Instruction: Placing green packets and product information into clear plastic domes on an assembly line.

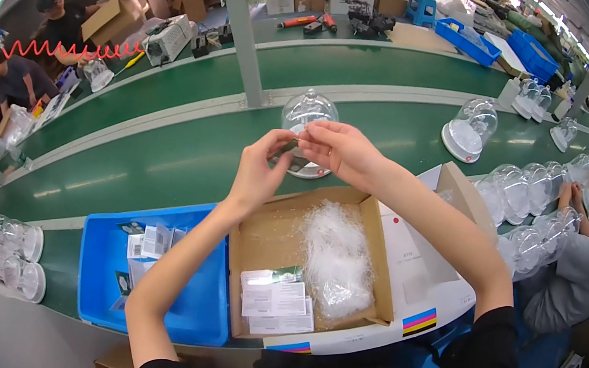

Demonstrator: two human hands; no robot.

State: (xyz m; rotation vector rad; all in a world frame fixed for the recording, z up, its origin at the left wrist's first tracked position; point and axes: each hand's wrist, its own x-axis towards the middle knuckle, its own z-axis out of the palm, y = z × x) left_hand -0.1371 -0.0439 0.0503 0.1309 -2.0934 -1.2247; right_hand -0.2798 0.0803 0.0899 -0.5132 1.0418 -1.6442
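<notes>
My left hand (262,169) and my right hand (347,155) meet above the near belt, fingertips pinched close together. What they pinch is small and mostly hidden; I cannot make out its kind. Right behind them stands a clear dome (310,105) on a round white base, partly covered by my fingers. Below my hands lies an open cardboard tray (263,235) with a bundle of thin clear plastic strands (339,259) and a stack of white printed cards (274,300). Beside it, under my left forearm, a blue bin (201,302) contains small folded cards (157,240).
Another clear dome (469,130) stands farther right on the green belt (182,152). Several domes crowd the right side (511,192) near a seated person in grey (581,266). More domes (2,255) lie at the left. A metal post (241,17) rises behind the belt.
</notes>
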